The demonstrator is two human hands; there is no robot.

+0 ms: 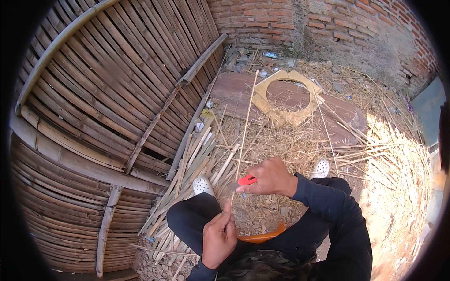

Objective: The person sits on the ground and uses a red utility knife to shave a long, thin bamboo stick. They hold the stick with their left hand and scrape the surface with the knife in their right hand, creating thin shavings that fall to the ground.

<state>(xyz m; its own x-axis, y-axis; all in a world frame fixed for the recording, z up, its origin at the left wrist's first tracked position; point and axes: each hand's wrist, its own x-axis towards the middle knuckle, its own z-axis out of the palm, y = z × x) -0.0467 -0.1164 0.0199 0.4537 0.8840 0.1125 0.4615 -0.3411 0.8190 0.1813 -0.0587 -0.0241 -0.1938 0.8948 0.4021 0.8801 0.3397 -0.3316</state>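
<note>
A long thin bamboo strip (247, 119) slants away from me, its near end pinched between the thumb and fingers of my left hand (219, 236). Just beyond, my right hand (272, 177) is closed around a red-handled knife (247, 180). The knife's short grey blade points left and lies at the strip; whether it cuts into it I cannot tell. The strip's far end reaches up near a square wooden frame with a round hole (300, 117).
Split bamboo slats (194, 161) lie heaped left of my left shoe (203, 185). A brown board (229, 91) rests under the frame, amid shavings. A bamboo wall (108, 84) stands left, a brick wall (262, 23) behind. An orange curved thing (262, 237) shows between my legs, partly hidden.
</note>
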